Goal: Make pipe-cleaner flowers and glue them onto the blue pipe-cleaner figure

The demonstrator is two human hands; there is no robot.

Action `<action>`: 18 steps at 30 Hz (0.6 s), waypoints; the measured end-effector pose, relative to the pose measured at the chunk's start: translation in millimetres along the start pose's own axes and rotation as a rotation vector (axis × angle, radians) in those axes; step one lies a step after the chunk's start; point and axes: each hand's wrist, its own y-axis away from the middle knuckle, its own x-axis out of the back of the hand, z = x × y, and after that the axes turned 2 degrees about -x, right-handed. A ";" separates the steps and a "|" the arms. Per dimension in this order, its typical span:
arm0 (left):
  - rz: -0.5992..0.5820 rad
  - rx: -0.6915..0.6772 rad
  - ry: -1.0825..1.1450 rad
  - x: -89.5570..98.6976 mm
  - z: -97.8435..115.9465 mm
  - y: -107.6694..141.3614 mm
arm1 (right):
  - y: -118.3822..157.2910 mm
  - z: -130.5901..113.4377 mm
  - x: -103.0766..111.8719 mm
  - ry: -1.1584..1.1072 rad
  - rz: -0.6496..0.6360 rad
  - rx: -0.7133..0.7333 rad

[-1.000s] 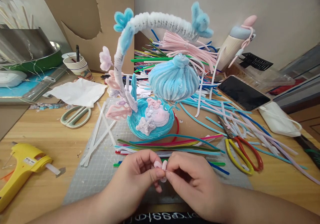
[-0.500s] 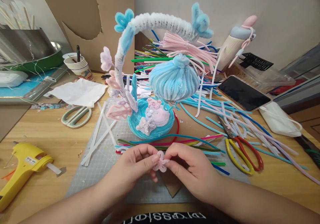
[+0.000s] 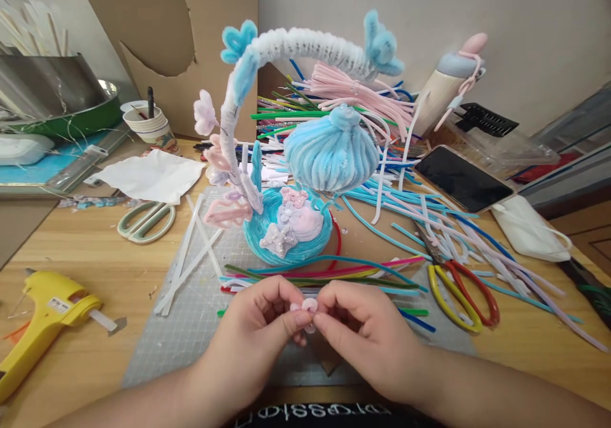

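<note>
A small pale pink pipe-cleaner flower (image 3: pixel 310 304) is pinched between both hands, its loops partly covered by the fingertips. My left hand (image 3: pixel 260 323) grips it with thumb and forefinger from one side, and my right hand (image 3: pixel 356 326) does the same from the other. Just beyond stands a pipe-cleaner lamp: a round blue base (image 3: pixel 258 240) with a star and shell shapes on it, a white wrapped arch (image 3: pixel 310 42), and a blue shell-like shade (image 3: pixel 331 151) hanging from it. Loose coloured pipe cleaners (image 3: pixel 391 275) lie between the hands and the base.
A yellow glue gun (image 3: pixel 57 304) lies at the left, with green-handled scissors (image 3: pixel 147 222) behind it. Red and yellow scissors (image 3: pixel 470 297) rest at the right near a phone (image 3: pixel 465 178). A grey cutting mat (image 3: pixel 176 345) lies under the hands; pink pipe cleaners (image 3: pixel 358 90) are heaped behind.
The pink flower has been turned and tilted in my fingertips, so less of its petals shows. My hands have drawn slightly closer together around it.
</note>
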 end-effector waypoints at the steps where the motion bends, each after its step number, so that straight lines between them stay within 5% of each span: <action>1: 0.011 -0.031 -0.033 -1.4 -0.4 1.4 | -1.9 0.2 -1.1 -0.181 -0.027 -0.149; 3: 0.006 -0.071 -0.098 -2.0 -2.1 2.4 | -6.0 1.4 -2.1 -0.499 -0.123 -0.407; 5: -0.018 -0.069 -0.124 0.0 -3.9 1.1 | -9.4 2.9 -1.5 -0.637 -0.174 -0.505; 12: -0.015 -0.016 -0.052 11.0 0.5 -7.2 | -9.7 11.0 5.0 -0.557 -0.044 -0.272; 18: 0.026 -0.383 -0.343 11.8 5.5 -0.3 | -8.8 14.7 2.3 -0.602 -0.180 -0.366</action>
